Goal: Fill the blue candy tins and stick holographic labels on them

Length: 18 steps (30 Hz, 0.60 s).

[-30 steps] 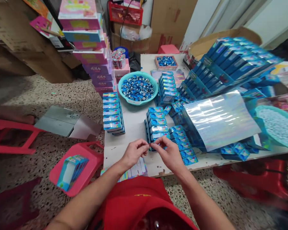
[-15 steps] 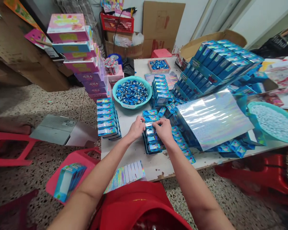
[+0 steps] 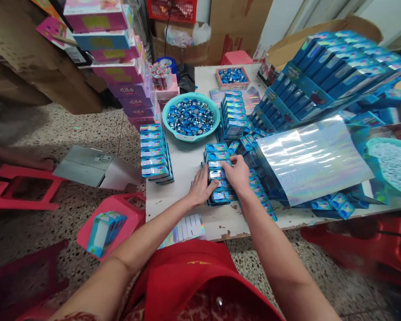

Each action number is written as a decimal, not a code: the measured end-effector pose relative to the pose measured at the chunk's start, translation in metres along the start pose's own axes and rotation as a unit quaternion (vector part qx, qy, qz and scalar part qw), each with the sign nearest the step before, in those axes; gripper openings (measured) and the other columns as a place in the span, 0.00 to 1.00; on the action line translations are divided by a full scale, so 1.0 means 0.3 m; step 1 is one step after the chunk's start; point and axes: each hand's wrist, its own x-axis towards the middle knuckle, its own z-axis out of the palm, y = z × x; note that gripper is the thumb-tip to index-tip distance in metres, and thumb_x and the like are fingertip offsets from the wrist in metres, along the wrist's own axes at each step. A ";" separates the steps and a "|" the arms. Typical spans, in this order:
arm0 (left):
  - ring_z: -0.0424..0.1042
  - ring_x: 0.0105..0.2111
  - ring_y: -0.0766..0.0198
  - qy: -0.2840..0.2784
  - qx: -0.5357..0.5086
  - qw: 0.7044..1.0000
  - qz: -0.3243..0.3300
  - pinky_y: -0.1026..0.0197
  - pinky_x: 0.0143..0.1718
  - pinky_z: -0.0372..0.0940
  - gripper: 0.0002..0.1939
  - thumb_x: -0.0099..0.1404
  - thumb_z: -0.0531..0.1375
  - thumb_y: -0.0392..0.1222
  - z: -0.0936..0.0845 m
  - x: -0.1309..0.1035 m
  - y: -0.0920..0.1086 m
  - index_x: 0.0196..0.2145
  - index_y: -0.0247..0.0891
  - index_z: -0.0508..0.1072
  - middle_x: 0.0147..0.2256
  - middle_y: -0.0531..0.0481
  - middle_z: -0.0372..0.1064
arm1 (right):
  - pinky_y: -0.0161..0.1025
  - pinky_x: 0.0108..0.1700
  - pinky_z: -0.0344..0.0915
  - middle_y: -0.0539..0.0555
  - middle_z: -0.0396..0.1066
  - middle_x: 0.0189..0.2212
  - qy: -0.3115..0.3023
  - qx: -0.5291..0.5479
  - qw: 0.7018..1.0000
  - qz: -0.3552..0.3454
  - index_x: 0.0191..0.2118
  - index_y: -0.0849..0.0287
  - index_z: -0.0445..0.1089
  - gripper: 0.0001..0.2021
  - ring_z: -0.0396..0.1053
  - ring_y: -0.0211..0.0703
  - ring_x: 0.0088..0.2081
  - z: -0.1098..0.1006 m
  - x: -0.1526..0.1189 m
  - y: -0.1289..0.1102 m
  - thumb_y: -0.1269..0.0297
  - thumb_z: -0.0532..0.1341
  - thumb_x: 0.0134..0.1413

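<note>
A row of small blue boxes [image 3: 217, 156] with shiny tops stands in a blue display tray on the white table. My left hand [image 3: 200, 186] lies along the row's left side, fingers stretched out and thumb over the nearer boxes. At the right side, my right hand [image 3: 238, 174] has its fingers bent, thumb and forefinger closed on a small box around mid-row. Its other fingertips are hidden. Loose blue boxes [image 3: 262, 196] lie beside my right wrist. Another filled row [image 3: 154, 154] stands to the left, and one more [image 3: 234, 113] farther back.
A turquoise basin [image 3: 190, 136] of blue and silver caps stands behind the row. A holographic sheet [image 3: 314, 160] covers boxes at right, below stacked display trays [image 3: 321, 84]. A basin of white pieces [image 3: 396, 165] is far right. Pink stools [image 3: 128, 218] stand left of the table [image 3: 183, 178].
My left hand has gone from pinching at the row's far left to lying stretched along its nearer left side. My right hand has shifted to the row's right side. The view has tilted down.
</note>
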 end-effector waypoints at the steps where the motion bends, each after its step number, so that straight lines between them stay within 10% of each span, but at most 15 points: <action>1: 0.45 0.62 0.50 -0.035 0.023 0.999 -0.001 0.49 0.58 0.47 0.36 0.61 0.47 0.63 -0.015 -0.024 -0.018 0.59 0.38 0.54 0.63 0.42 0.46 | 0.44 0.39 0.62 0.52 0.67 0.28 0.007 -0.008 1.000 -0.007 0.32 0.59 0.64 0.10 0.65 0.44 0.30 -0.013 -0.005 -0.004 0.59 0.59 0.43; 7: 0.69 0.44 0.57 -0.176 0.109 0.967 -0.146 0.59 0.45 0.60 0.27 0.63 0.43 0.58 -0.160 -0.269 -0.273 0.45 0.37 0.71 0.42 0.45 0.72 | 0.43 0.41 0.62 0.57 0.67 0.37 0.088 0.021 0.972 -0.215 0.41 0.59 0.66 0.10 0.64 0.44 0.37 -0.075 -0.254 -0.061 0.64 0.56 0.52; 12: 0.70 0.37 0.57 -0.228 0.216 0.905 -0.288 0.63 0.34 0.59 0.14 0.53 0.59 0.45 -0.160 -0.456 -0.426 0.37 0.38 0.74 0.37 0.45 0.73 | 0.37 0.35 0.64 0.53 0.67 0.33 -0.337 0.064 0.914 -0.219 0.40 0.56 0.67 0.08 0.65 0.38 0.30 0.134 -0.535 0.010 0.68 0.54 0.55; 18: 0.69 0.34 0.62 -0.173 0.184 0.923 -0.290 0.65 0.32 0.56 0.12 0.59 0.53 0.43 -0.147 -0.483 -0.422 0.32 0.39 0.75 0.30 0.50 0.73 | 0.41 0.48 0.61 0.58 0.62 0.46 -0.498 -0.126 0.831 -0.212 0.51 0.58 0.62 0.21 0.62 0.46 0.46 0.369 -0.616 0.131 0.72 0.58 0.49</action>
